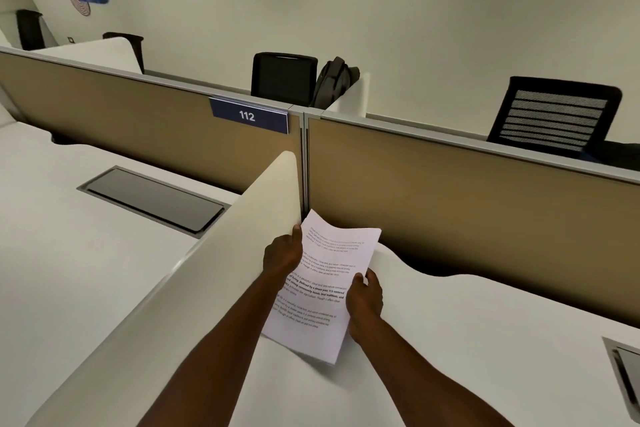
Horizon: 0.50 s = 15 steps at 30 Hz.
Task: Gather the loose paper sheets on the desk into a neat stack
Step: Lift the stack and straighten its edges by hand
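A stack of printed white paper sheets (318,284) is held tilted above the white desk (485,340), its lower corner near the desk surface. My left hand (282,250) grips the stack's left edge, thumb on top. Gripping the right edge is my right hand (363,298), thumb on the front. The sheets' edges look roughly aligned. No other loose sheets show on the desk.
A white side divider (221,267) runs along the left of the sheets. A tan partition (467,204) with a "112" label (247,115) stands behind. Grey cable hatches sit at left (152,199) and lower right (627,374). Black chairs stand beyond the partition.
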Motion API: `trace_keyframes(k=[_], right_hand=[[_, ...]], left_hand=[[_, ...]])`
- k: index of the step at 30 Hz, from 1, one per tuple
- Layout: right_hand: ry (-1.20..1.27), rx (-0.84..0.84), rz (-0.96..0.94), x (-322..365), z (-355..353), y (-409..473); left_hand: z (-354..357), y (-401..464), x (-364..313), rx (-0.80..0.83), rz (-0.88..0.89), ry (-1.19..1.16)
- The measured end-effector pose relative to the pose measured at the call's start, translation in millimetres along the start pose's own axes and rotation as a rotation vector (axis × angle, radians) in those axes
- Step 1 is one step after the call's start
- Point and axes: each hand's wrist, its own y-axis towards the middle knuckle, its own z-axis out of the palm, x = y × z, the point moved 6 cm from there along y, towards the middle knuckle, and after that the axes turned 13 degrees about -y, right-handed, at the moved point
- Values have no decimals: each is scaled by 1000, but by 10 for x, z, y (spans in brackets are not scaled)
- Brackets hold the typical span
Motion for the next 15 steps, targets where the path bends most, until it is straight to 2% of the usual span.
trace_keyframes(k=[4, 7, 10, 15], right_hand=[[-206, -21, -68, -29, 103, 96], [-392, -109, -69, -58, 67, 111], [-440, -205, -80, -38, -9, 78], [-454, -224, -126, -129, -8, 52]], left_hand=[[-2, 129, 107, -1, 11, 66], [-29, 156, 176, -3, 24, 99], [-39, 193, 263, 14, 44, 102], [-4, 240, 325, 55, 76, 74]])
